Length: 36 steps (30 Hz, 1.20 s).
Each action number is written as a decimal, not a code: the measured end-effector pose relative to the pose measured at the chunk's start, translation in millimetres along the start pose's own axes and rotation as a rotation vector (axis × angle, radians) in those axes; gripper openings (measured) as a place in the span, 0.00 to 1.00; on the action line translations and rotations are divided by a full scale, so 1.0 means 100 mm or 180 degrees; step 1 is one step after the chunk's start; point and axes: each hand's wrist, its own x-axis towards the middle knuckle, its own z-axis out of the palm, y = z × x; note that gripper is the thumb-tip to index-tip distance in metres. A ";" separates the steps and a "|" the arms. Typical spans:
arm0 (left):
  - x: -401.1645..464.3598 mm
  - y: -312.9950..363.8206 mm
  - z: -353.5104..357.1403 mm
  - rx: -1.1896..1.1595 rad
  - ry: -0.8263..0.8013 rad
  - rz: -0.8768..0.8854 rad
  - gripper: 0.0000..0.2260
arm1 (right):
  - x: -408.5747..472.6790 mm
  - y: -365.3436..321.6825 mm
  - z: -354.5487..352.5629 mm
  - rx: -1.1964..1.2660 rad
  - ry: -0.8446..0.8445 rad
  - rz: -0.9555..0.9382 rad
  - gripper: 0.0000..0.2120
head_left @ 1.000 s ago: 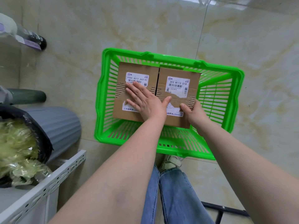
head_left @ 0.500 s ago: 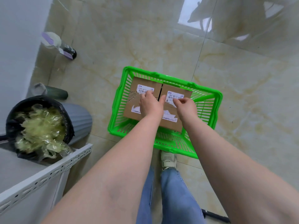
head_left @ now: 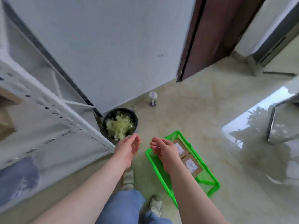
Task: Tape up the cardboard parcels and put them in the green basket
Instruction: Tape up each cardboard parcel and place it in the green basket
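Cardboard parcels (head_left: pixel 188 159), two side by side with white labels up, lie in the green basket (head_left: pixel 208 173) on the floor at lower right of the frame. Going left to right: a white metal shelf (head_left: pixel 53 120) fills the left; past it, at centre, we see a black bin (head_left: pixel 120 123) of pale plastic scraps. Below it our left hand (head_left: pixel 128 147) hangs loose-fingered and empty; our right hand (head_left: pixel 163 148) hovers over the basket's near end, fingers relaxed, grasping nothing.
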 end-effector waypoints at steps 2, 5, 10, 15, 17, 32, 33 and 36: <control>-0.35 0.45 -0.38 -0.0390 0.0214 0.0242 0.05 | -0.22 -0.13 0.52 -0.0319 -0.0367 -0.0037 0.04; -0.78 1.03 -1.02 -0.0999 0.0541 0.0658 0.06 | -0.54 -0.23 1.41 -0.0746 -0.0925 -0.0130 0.04; -1.27 1.68 -2.15 -0.1626 0.1138 0.1075 0.08 | -1.12 -0.08 2.76 -0.1461 -0.1777 -0.0280 0.05; -1.55 2.37 -3.39 -0.2067 0.1494 0.1455 0.08 | -1.48 0.26 4.08 -0.1706 -0.1920 -0.0482 0.06; -1.58 2.59 -3.87 -0.2108 0.1592 0.1527 0.08 | -1.61 0.47 4.60 -0.1588 -0.1826 -0.0501 0.06; -1.40 3.10 -5.88 -0.2087 0.1638 0.0973 0.12 | -1.94 1.61 6.65 -0.1530 -0.1379 -0.0153 0.09; -1.38 3.13 -5.97 -0.2111 0.1663 0.0979 0.12 | -1.92 1.64 6.74 -0.1575 -0.1384 -0.0164 0.09; -1.30 3.25 -6.25 -0.2041 0.1824 0.0982 0.12 | -1.84 1.71 7.00 -0.1745 -0.1395 -0.0180 0.09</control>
